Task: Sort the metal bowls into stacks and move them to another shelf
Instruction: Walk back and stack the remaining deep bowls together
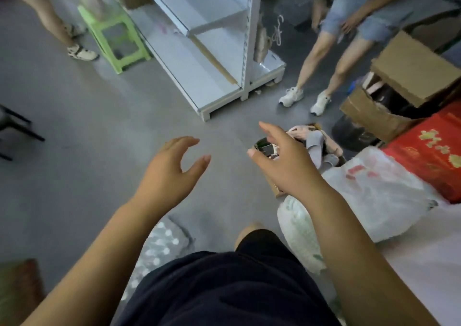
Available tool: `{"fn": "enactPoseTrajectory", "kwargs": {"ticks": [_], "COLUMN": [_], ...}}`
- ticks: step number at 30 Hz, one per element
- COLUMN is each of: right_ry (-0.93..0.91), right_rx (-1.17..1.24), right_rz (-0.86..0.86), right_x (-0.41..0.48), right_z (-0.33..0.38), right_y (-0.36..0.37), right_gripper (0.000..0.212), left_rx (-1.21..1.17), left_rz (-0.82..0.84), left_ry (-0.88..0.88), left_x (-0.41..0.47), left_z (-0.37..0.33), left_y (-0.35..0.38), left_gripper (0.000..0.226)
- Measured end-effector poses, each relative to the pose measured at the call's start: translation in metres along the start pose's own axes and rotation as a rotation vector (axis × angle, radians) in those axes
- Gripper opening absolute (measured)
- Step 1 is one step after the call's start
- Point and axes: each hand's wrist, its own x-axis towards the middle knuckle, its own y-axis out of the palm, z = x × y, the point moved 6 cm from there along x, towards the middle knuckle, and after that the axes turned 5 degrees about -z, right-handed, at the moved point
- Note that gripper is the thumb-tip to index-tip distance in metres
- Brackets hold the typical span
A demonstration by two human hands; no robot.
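Metal bowls cannot be made out in this blurred view; a small carton (279,193) of unclear items sits under the right hand (282,162), and an open cardboard box (369,112) holds dark contents. Both that hand and the left hand (172,172) hover with fingers loosely spread, holding nothing. One white shelving unit (212,51), one green stool (114,38) and two white plastic bags (374,193) stand on the grey floor (74,126).

Open grey floor (82,131) lies ahead and left; white shelf unit (199,58), cardboard boxes (399,88) and plastic bags (369,196) crowd the right.
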Motion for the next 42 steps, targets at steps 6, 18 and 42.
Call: {"fn": "enactPoseTrajectory", "kwargs": {"ticks": [6, 18, 42], "right_ry": [-0.104, -0.274, -0.22], "right_rx": [-0.076, -0.075, 0.03], "right_rz": [0.175, 0.325, 0.14], "right_x": [0.086, 0.319, 0.662], "right_z": [0.048, 0.153, 0.355], "right_y": [0.055, 0.143, 0.301], "right_gripper": [0.06, 0.06, 0.047], "left_rx": [0.01, 0.047, 0.03], "left_rz": [-0.107, -0.263, -0.32], "left_ry": [-0.132, -0.273, -0.203], "left_x": [0.035, 0.241, 0.605], "left_z": [0.047, 0.117, 0.302], "left_y": [-0.04, -0.117, -0.317], "left_gripper": [0.052, 0.054, 0.05]}}
